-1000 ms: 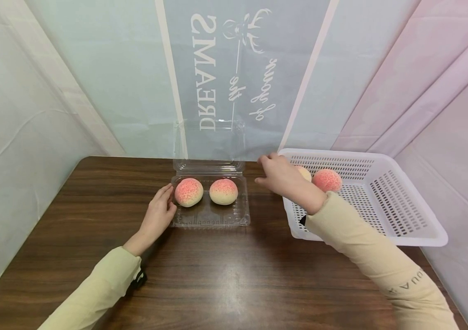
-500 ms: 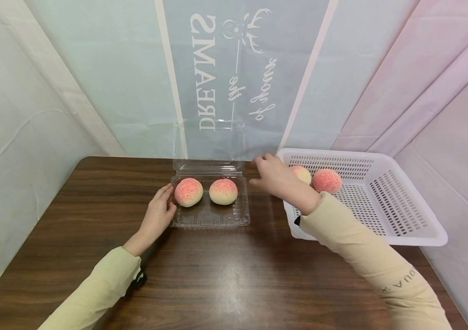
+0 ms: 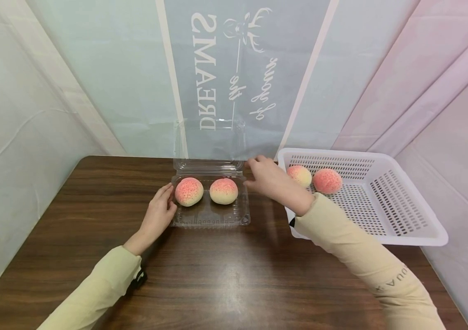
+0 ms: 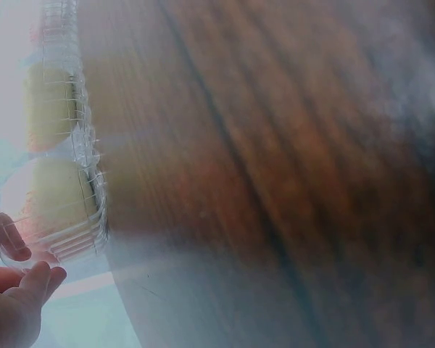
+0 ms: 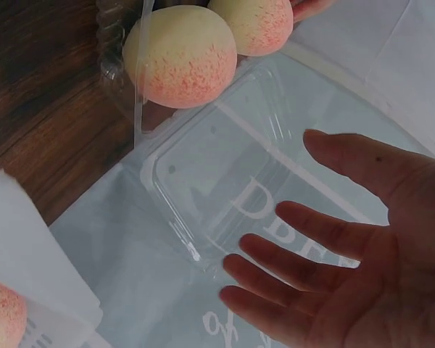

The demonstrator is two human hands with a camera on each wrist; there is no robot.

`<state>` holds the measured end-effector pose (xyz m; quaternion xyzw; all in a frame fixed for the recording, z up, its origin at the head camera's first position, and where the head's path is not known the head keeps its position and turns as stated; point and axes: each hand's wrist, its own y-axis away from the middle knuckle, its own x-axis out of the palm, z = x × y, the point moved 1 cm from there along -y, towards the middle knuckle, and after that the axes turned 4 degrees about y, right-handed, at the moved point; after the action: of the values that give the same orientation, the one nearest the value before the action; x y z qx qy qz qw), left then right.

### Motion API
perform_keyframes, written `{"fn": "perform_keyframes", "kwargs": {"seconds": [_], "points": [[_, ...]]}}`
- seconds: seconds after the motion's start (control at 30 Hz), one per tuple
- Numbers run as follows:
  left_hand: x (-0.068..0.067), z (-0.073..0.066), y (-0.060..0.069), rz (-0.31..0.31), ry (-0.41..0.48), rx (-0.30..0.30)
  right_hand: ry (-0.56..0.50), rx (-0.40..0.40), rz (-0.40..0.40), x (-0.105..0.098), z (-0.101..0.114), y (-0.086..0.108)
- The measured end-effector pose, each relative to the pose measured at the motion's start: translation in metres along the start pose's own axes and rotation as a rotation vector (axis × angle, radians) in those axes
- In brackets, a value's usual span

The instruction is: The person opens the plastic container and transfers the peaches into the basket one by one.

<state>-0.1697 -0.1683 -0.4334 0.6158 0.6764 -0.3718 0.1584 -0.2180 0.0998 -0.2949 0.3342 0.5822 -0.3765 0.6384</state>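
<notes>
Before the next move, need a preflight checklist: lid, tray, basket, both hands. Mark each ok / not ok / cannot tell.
1. Lid open: ok, raised behind the tray.
2. Tray peaches seated: ok, left peach and right peach sit side by side, apart.
3. Basket emptied: not ok, it holds a pale peach and a redder peach.
4. Left hand at the tray: ok, fingers at its left edge.
5. Right hand free: ok, fingers spread, holding nothing.
6. Right hand touching the lid: cannot tell; fingertips look close to its right edge.
</notes>
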Motion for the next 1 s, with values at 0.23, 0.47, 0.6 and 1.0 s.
{"fn": "perform_keyframes", "kwargs": {"seconds": [0.23, 0.47, 0.6, 1.0], "points": [[0.0, 0.0, -0.001, 0.003, 0.003, 0.0, -0.018, -0.024, -0.035, 0.005, 0.005, -0.002], [0.0, 0.0, -0.001, -0.001, 0.004, -0.001, -0.023, -0.031, -0.041, 0.009, 0.01, -0.002], [0.0, 0.0, -0.001, -0.002, -0.003, 0.0, -0.023, -0.034, -0.051, 0.012, 0.012, -0.002], [0.001, 0.001, 0.0, -0.021, -0.002, 0.012, -0.011, -0.03, -0.049, 0.02, 0.019, -0.005]]}}
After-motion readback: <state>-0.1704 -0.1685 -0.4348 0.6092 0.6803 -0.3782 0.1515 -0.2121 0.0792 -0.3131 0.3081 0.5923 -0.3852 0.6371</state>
